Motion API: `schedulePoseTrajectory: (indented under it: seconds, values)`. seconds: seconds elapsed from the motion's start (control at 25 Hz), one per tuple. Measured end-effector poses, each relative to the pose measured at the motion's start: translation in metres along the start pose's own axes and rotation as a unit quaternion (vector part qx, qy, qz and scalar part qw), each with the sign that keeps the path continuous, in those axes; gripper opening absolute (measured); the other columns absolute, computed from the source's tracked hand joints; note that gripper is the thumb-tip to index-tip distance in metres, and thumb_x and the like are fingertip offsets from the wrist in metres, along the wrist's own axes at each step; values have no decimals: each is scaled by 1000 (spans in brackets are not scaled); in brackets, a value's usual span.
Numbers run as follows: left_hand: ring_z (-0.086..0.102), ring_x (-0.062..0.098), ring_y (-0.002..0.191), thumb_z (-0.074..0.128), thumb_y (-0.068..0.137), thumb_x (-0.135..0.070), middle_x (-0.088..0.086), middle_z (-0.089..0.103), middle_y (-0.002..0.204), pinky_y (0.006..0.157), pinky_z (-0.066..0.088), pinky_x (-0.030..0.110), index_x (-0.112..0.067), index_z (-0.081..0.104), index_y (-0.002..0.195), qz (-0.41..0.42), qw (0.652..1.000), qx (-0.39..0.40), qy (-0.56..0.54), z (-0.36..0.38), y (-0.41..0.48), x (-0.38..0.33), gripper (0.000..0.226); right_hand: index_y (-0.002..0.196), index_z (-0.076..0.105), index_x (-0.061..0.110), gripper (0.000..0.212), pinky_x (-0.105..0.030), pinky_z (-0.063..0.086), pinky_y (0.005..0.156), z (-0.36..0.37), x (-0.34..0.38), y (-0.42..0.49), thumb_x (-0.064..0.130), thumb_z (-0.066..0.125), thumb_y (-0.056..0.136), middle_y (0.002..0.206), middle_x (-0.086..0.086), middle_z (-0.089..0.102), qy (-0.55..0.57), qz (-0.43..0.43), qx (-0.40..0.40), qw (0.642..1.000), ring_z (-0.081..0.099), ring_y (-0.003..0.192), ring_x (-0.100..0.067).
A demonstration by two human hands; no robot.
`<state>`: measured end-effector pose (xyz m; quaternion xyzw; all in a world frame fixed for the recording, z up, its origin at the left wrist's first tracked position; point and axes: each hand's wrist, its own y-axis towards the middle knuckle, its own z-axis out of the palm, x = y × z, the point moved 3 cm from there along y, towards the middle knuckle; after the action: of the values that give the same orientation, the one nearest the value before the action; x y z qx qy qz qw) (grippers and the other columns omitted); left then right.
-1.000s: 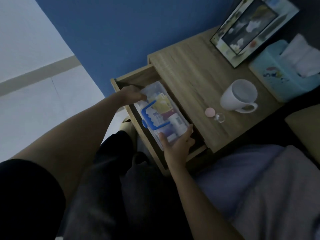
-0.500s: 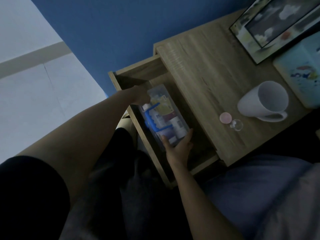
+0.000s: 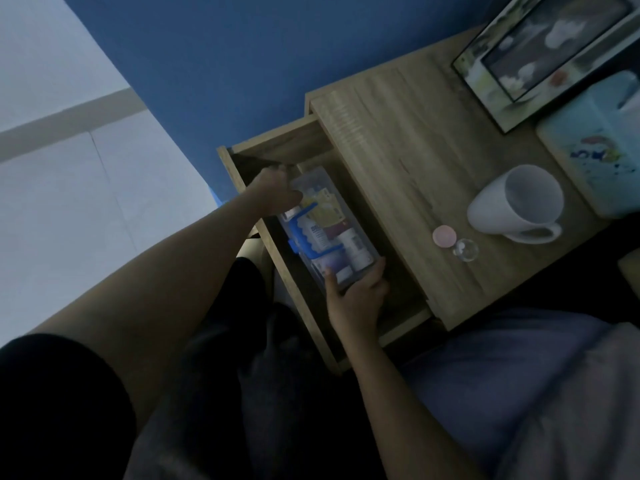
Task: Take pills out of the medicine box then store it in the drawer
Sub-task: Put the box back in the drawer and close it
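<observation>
The clear plastic medicine box (image 3: 330, 230) with a blue handle and packets inside lies low inside the open wooden drawer (image 3: 277, 282) of the bedside table. My left hand (image 3: 275, 192) grips its far end. My right hand (image 3: 356, 296) grips its near end, thumb on the lid. A pink round pill case (image 3: 444, 236) and a small clear lid (image 3: 465, 250) rest on the tabletop beside the drawer.
On the wooden tabletop (image 3: 391, 147) stand a white mug (image 3: 512, 206), a light blue tissue box (image 3: 602, 147) and a framed picture (image 3: 540, 53). A blue wall is behind. Bedding (image 3: 519, 386) lies at the lower right, my dark-clothed legs below.
Both hands have lowered the medicine box from above the drawer down into it. The camera view has shifted closer and left.
</observation>
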<state>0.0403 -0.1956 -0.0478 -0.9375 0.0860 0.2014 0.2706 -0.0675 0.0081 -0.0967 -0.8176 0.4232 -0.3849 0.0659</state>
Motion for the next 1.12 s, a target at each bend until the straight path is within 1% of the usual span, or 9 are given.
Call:
schedulePoseTrajectory:
  seconds: [0.16,0.24,0.28,0.36,0.48,0.6,0.68,0.96,1.12]
  values:
    - [45,35,124,50,88,-14,21,44,136,103,43,42,0,43,131,-14,972,-208,-106,-7,-20,15,45,124,34,24,52,-29,52,75,-22,27,-9,52,51,84,129,-8,43,-94,-184,-91,974,53,107,-19]
    - [41,35,127,49,86,-12,21,40,138,107,39,42,0,39,134,-72,943,-270,-181,-4,-32,25,50,125,38,20,48,-30,48,81,-36,44,13,48,48,88,130,-10,45,-116,-256,-103,954,52,112,-22]
    - [42,34,127,49,87,-13,20,41,137,106,39,42,0,36,136,-107,932,-269,-218,1,-37,29,52,133,34,16,56,-35,46,93,-41,50,28,50,44,90,139,-13,40,-134,-270,-84,950,45,123,-25]
    - [49,36,121,48,89,-20,20,48,133,100,45,44,-3,34,135,-160,919,-220,-284,14,-40,33,51,147,12,9,76,-42,19,116,-49,52,55,56,35,92,157,-16,12,-179,-273,-3,945,14,144,-27]
    - [57,33,110,46,91,-36,15,55,129,84,52,41,-11,33,134,-184,897,-161,-367,22,-36,35,52,147,-11,9,91,-37,-8,114,-53,40,75,68,22,87,158,-11,-15,-273,-294,70,913,-16,145,-21]
    - [55,29,105,43,88,-45,12,54,129,74,50,34,-14,33,138,-183,893,-138,-386,20,-26,33,60,145,-16,8,101,-36,-10,112,-51,35,77,79,6,76,157,-10,-19,-303,-300,63,902,-19,144,-21]
    - [54,30,113,43,87,-48,12,52,133,91,49,41,-15,32,140,-165,893,-107,-406,22,-17,29,63,145,-15,8,104,-35,-10,113,-51,36,76,82,0,73,157,-10,-19,-307,-296,67,902,-19,144,-20]
    - [49,29,120,39,87,-57,12,48,138,106,39,46,-18,35,140,-90,904,-30,-417,24,15,-11,66,145,-16,9,100,-38,-7,117,-51,39,71,78,6,77,157,-9,-20,-314,-285,53,904,-19,144,-21]
    - [35,27,139,31,93,-56,6,33,153,110,30,37,-19,28,146,-76,871,26,-485,24,34,-40,64,142,-21,11,100,-36,-11,114,-50,37,71,79,12,77,157,-8,-21,-302,-287,41,908,-20,144,-19]
